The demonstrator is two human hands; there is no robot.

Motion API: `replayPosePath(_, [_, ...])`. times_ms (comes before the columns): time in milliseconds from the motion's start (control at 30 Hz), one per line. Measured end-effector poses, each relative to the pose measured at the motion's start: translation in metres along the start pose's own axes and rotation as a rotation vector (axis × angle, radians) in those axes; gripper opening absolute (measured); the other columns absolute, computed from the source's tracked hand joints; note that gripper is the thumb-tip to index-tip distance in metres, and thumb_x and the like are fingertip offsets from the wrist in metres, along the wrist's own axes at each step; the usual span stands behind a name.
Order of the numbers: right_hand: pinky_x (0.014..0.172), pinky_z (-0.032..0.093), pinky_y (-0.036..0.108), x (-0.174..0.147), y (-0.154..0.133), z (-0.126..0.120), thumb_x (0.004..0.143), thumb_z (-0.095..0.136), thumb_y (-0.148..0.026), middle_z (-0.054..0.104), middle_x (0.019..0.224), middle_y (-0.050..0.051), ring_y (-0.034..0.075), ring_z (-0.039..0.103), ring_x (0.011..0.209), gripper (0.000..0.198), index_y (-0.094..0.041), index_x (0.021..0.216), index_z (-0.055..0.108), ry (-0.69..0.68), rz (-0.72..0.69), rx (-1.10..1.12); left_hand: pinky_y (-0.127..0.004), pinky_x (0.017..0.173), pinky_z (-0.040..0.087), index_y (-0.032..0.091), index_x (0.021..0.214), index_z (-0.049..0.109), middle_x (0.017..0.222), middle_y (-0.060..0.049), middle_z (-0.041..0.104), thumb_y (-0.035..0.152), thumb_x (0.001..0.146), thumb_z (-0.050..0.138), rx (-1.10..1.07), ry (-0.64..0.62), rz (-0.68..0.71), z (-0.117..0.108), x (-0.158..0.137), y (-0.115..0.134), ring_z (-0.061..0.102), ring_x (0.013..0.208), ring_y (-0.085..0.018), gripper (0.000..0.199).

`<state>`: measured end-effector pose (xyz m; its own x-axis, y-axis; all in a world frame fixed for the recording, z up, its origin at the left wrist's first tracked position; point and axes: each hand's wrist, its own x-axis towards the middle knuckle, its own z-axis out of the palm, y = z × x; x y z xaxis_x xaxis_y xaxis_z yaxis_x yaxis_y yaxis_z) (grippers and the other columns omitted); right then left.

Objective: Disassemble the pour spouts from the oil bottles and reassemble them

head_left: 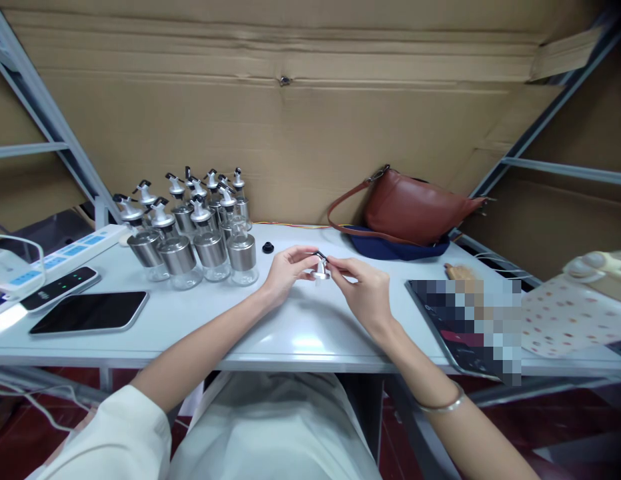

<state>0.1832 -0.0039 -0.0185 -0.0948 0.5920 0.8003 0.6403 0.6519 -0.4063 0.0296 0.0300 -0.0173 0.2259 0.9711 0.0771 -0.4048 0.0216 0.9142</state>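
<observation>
Above the middle of the table, my left hand [289,271] holds a silver pour spout [320,270] with a black lever on top. My right hand [363,283] pinches the same spout's black lever from the right, with its fingers closed. A small black stopper ring [267,247] lies on the table left of my hands. Beside it stands a glass bottle [242,257] with a steel band and no spout on top. Further left, several like bottles [177,260] stand close together, fitted with silver and black spouts.
A brown leather bag [415,207] rests on a dark blue cloth item [397,247] at the back right. A phone [90,313], a black device [60,288] and a white power strip [65,257] lie left. A partly blurred dark flat object [440,327] lies right, near a dotted bag [570,317].
</observation>
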Motion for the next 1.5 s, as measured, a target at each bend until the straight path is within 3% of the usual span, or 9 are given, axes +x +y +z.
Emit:
replayPosePath(233, [0.066,0.056,0.027,-0.0035,-0.0011,-0.0013,0.088,0.051,-0.014,0.074,0.082,0.007,0.017,0.07,0.072,0.02,-0.02,0.092,0.07,-0.038,-0.217,-0.113,-0.024,0.054,0.048,0.012,0.079,0.068,0.07,-0.003,0.067,0.033,0.053,0.084,0.001,0.017,0.025,-0.0034,-0.0008,-0.0012,0.062,0.062,-0.012,0.037])
replayPosePath(367, [0.066,0.056,0.029,-0.0039,-0.0037,-0.0003,0.088,0.051,-0.016,0.074,0.081,0.006,0.018,0.07,0.07,0.02,-0.021,0.091,0.07,-0.017,-0.177,-0.079,-0.022,0.052,0.048,0.012,0.079,0.067,0.07,-0.004,0.067,0.033,0.054,0.083,0.018,0.014,0.05,-0.0057,0.0,-0.0021,0.062,0.062,-0.013,0.037])
replayPosePath(533, [0.064,0.056,0.029,-0.0007,-0.0057,-0.0007,0.087,0.053,-0.016,0.074,0.076,0.004,0.018,0.069,0.067,0.018,-0.022,0.087,0.07,0.05,-0.152,-0.138,-0.022,0.054,0.049,0.015,0.1,0.063,0.07,-0.002,0.067,0.031,0.056,0.082,0.013,0.0,0.075,-0.0055,-0.0011,-0.0003,0.062,0.062,-0.012,0.051])
replayPosePath(933, [0.062,0.053,0.027,0.0039,-0.0078,0.0,0.088,0.053,-0.017,0.073,0.075,0.004,0.016,0.068,0.065,0.017,-0.022,0.086,0.069,0.097,-0.175,-0.191,-0.025,0.056,0.049,0.016,0.104,0.061,0.071,0.0,0.067,0.031,0.056,0.082,0.022,-0.007,0.079,-0.0058,-0.0014,0.0021,0.062,0.061,-0.012,0.054])
replayPosePath(1133, [0.067,0.053,0.027,0.0021,-0.0036,0.0027,0.088,0.051,-0.013,0.073,0.08,0.006,0.016,0.069,0.071,0.017,-0.019,0.089,0.067,-0.002,-0.257,-0.18,-0.026,0.056,0.05,0.013,0.086,0.066,0.07,-0.002,0.068,0.032,0.054,0.083,0.023,-0.001,0.098,-0.0057,-0.0001,-0.0015,0.062,0.064,-0.014,0.04])
replayPosePath(1500, [0.066,0.055,0.026,0.0025,-0.0081,0.0014,0.085,0.056,-0.011,0.071,0.077,0.005,0.015,0.067,0.068,0.013,-0.019,0.084,0.066,0.066,-0.237,-0.072,-0.031,0.061,0.052,0.012,0.08,0.072,0.072,-0.005,0.071,0.031,0.051,0.084,-0.003,0.03,0.089,-0.0032,-0.0012,-0.0003,0.064,0.064,-0.015,0.036])
